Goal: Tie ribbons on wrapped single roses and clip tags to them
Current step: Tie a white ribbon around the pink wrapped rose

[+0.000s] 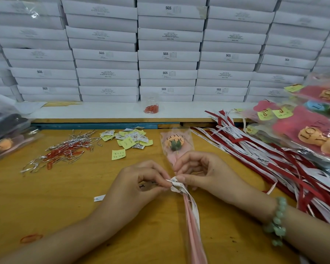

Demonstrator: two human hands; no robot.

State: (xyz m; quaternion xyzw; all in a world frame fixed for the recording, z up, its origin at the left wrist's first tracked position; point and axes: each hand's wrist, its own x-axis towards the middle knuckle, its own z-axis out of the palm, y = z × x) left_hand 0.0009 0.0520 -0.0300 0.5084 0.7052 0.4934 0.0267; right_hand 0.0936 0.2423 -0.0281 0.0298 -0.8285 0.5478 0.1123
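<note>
Nearest the lens, the pink tail of a wrapped rose (196, 248), laid lengthwise on a wooden table (46, 197), bloom end away. Heaped to the right, red and white ribbons (255, 155). At the stem, left hand (139, 185) and right hand (204, 174), both pinching a white ribbon (195, 208) from either side, fingers curled around a half-made knot. Likely best from here: draw both ends evenly, snug against the wrapper without crushing it, printed face outward. Farther back on the left, yellow tags (133, 140) and loose paper clips (65, 153), within reach for the clipping not yet done.
</note>
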